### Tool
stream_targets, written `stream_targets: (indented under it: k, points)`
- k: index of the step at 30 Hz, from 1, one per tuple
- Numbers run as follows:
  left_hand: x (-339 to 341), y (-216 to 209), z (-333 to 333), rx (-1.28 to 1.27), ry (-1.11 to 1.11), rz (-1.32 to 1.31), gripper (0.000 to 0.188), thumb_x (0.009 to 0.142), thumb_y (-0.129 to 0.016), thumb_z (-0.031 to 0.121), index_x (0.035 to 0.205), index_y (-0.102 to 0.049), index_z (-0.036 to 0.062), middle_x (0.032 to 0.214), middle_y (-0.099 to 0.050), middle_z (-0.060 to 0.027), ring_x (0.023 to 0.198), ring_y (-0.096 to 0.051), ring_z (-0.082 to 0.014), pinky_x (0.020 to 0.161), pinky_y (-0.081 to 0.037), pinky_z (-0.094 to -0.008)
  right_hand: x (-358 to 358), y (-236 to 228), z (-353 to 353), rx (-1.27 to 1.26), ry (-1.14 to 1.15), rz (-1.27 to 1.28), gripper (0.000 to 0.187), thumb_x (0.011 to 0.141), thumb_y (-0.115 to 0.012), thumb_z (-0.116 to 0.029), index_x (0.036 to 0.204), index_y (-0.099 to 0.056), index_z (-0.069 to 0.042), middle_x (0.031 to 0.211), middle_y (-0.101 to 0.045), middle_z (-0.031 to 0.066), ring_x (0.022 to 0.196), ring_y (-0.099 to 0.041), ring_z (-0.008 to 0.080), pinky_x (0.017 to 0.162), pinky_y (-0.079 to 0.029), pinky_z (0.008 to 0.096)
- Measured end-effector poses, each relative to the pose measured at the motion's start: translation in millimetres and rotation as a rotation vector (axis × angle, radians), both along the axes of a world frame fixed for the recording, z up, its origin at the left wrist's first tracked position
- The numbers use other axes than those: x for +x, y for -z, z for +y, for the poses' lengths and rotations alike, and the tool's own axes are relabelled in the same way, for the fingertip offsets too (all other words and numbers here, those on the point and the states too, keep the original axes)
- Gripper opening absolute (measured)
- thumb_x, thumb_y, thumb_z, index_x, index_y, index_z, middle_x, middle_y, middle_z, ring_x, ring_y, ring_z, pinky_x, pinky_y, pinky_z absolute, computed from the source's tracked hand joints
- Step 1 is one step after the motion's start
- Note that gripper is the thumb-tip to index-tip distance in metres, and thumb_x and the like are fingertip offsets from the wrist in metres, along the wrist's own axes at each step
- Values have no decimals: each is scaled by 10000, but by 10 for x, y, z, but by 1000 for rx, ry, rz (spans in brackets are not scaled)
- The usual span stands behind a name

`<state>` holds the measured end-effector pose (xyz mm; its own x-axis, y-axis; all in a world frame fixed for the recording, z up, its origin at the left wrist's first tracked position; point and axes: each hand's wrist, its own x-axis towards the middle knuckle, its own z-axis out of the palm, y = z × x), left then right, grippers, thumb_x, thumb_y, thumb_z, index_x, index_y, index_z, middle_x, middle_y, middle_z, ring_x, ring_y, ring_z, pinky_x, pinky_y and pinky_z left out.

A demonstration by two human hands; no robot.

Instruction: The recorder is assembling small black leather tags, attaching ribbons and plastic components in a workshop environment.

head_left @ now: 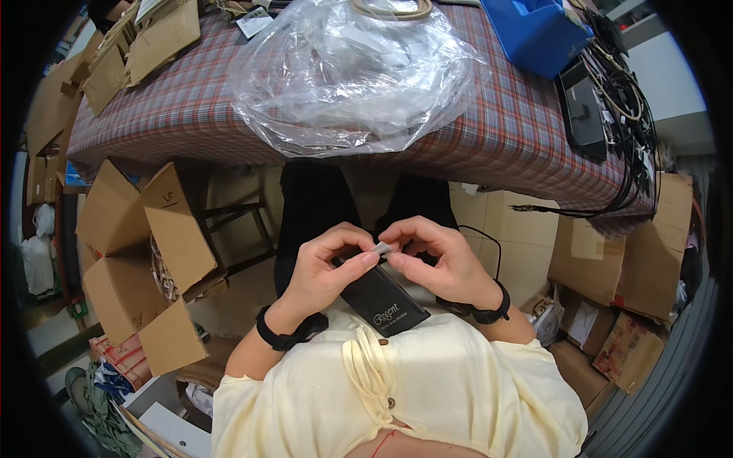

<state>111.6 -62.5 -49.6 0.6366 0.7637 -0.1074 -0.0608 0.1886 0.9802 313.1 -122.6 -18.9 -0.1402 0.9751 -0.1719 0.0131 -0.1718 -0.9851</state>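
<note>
Low in front of my body, my left hand (330, 263) and my right hand (434, 258) meet, fingertips almost touching. Between them is a small, shiny, whitish translucent piece (381, 248), perhaps plastic film. My left thumb and forefinger pinch it, and the right thumb and finger grip its other side. Just below, a flat black rectangular packet (385, 301) with light printing lies tilted against my shirt. Its upper end is partly hidden under my hands, so I cannot tell whether the piece is joined to it.
A table with a checked cloth (168, 114) stands ahead, bearing a big clear plastic bag (343, 84), a blue bin (534, 34) and black cables (630, 99). An opened carton (179, 221) stands at left; more cardboard boxes (611, 259) are stacked at right.
</note>
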Motion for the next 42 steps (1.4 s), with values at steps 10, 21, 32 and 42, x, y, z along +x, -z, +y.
stream_targets:
  k: [10,21,32,42]
  points:
    - [-33,-12,31,-133,44,-3,145,885,-660,142,944,-646,11,906,-603,0,778,-551,-49,681,-433,-194,-66,69,14,64,59,-96,152,865,-679,-105,964,-645,5,854,-675,57,715,-635,98,650,-512,226]
    - [-31,-82,57,-111,100,143,155,829,-692,125,914,-627,12,898,-604,11,744,-515,-31,634,-389,-170,-88,119,-26,12,64,-23,155,865,-671,-100,965,-636,13,857,-670,43,711,-625,95,647,-503,221]
    - [-6,57,28,-129,60,71,141,823,-695,130,905,-639,31,839,-611,37,680,-497,-1,593,-388,-156,16,78,-8,-156,-1,53,191,854,-673,-94,1012,-632,6,911,-652,45,791,-623,93,685,-500,229]
    - [5,72,27,-163,66,38,149,822,-697,135,908,-637,29,856,-616,36,690,-499,3,596,-386,-152,12,76,-21,-112,-23,-18,178,862,-674,-136,969,-631,0,876,-652,39,761,-615,108,666,-491,238]
